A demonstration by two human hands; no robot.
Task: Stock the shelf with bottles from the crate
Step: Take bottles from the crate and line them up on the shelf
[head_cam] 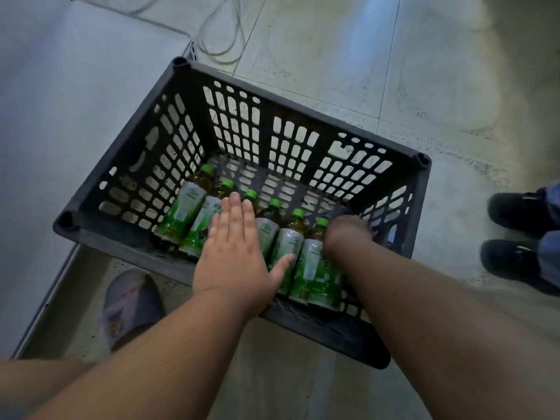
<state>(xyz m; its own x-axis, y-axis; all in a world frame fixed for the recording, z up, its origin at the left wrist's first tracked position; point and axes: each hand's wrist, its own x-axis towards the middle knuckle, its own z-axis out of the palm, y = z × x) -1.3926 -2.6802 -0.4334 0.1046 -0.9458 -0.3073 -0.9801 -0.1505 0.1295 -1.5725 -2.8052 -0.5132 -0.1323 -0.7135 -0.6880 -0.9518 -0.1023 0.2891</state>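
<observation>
Six bottles (285, 247) lie flat in the crate (291, 140); left hand (233, 253) reaches with fingers (233, 213) straight, right hand (348, 234) too blurred to tell.

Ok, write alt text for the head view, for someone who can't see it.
Two bare hands reach into a dark plastic crate on a tiled floor, over six green-capped bottles lying in a row. The left hand is spread flat; the right hand is blurred at the rightmost bottle.

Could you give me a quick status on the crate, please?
Left hand open over bottles. Right hand blurred, grip unclear. Six bottles lying in crate. Nothing blocking.
</observation>
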